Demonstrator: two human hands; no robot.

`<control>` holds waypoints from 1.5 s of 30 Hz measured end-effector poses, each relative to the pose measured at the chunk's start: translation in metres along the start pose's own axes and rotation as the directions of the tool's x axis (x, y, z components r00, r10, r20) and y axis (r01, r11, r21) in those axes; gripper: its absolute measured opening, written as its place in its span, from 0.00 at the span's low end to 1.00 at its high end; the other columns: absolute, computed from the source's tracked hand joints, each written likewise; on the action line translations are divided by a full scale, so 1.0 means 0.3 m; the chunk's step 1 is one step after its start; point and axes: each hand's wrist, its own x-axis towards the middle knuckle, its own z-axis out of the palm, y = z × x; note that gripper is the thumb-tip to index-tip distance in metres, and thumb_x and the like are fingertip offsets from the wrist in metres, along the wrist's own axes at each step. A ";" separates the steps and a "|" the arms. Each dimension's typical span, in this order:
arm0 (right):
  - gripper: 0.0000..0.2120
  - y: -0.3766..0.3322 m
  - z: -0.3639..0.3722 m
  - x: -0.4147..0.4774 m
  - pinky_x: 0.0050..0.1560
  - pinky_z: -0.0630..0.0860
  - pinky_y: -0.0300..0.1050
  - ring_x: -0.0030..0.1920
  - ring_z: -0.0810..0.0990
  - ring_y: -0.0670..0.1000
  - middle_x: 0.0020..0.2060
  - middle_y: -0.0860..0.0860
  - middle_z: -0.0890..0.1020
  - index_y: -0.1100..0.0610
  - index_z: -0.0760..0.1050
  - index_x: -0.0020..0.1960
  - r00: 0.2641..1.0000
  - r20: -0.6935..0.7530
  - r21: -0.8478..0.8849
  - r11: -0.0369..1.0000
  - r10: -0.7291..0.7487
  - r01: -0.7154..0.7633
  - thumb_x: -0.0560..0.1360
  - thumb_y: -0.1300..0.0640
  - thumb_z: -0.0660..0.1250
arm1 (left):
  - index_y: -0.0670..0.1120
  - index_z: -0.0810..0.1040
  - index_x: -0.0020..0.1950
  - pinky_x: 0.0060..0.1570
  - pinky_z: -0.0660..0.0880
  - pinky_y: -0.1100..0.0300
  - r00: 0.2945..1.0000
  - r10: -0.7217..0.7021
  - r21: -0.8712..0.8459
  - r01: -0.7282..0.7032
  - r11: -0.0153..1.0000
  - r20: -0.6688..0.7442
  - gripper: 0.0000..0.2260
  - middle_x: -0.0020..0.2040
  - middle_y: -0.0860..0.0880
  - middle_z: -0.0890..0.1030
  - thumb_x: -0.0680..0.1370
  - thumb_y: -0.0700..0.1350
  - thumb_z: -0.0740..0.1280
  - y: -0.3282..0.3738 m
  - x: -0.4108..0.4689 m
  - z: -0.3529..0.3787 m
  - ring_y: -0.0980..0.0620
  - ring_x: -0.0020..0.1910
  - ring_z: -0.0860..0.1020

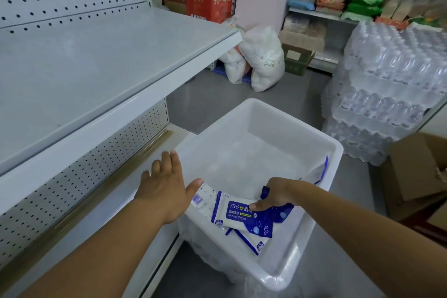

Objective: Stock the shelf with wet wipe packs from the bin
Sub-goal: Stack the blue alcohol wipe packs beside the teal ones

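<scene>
Several wet wipe packs (204, 203) lie in the near corner of the white plastic bin (336, 150), which stands on the floor just beside the white metal shelf unit (96, 68). The right hand (278, 195) reaches into the bin and grips the topmost alcohol wipes pack (239, 213), thumb on its printed face and fingers curled over its far edge. The left hand (167, 191) hovers palm down with straight fingers over the bin's left rim, next to the lower shelf (96, 220). Stacked cases of bottled water (387, 80) stand beyond the bin.
</scene>
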 end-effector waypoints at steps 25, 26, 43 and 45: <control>0.26 -0.320 -0.370 -0.584 0.48 0.83 0.52 0.45 0.87 0.54 0.44 0.54 0.87 0.56 0.79 0.54 0.742 -0.570 0.623 0.403 -0.352 0.670 0.61 0.46 0.78 | 0.50 0.80 0.63 0.59 0.78 0.41 0.985 0.111 -0.991 -0.130 -0.026 -0.132 0.16 0.54 0.47 0.86 0.79 0.57 0.67 -0.006 -0.186 -0.460 0.44 0.54 0.85; 0.25 -0.346 -0.370 -0.596 0.47 0.84 0.51 0.45 0.87 0.54 0.43 0.54 0.87 0.57 0.79 0.55 0.738 -0.581 0.638 0.370 -0.344 0.675 0.62 0.46 0.77 | 0.49 0.79 0.64 0.58 0.79 0.40 0.984 0.133 -0.990 -0.112 -0.083 -0.123 0.17 0.55 0.45 0.86 0.79 0.56 0.66 -0.016 -0.194 -0.469 0.42 0.54 0.84; 0.27 -0.654 -0.380 -0.672 0.53 0.83 0.55 0.50 0.86 0.56 0.49 0.56 0.87 0.59 0.76 0.60 0.668 -0.564 0.689 0.170 -0.485 0.705 0.63 0.55 0.78 | 0.47 0.82 0.45 0.39 0.84 0.48 0.784 -0.388 -0.869 -0.481 0.113 -0.485 0.13 0.39 0.49 0.86 0.72 0.56 0.76 -0.155 -0.277 -0.586 0.50 0.37 0.85; 0.26 -0.698 -0.371 -0.669 0.55 0.82 0.57 0.51 0.86 0.58 0.50 0.57 0.86 0.60 0.77 0.60 0.652 -0.564 0.681 0.161 -0.506 0.714 0.65 0.54 0.78 | 0.48 0.80 0.44 0.31 0.81 0.59 0.748 -0.438 -0.862 -0.484 0.152 -0.498 0.14 0.37 0.51 0.85 0.70 0.56 0.77 -0.190 -0.296 -0.600 0.56 0.34 0.84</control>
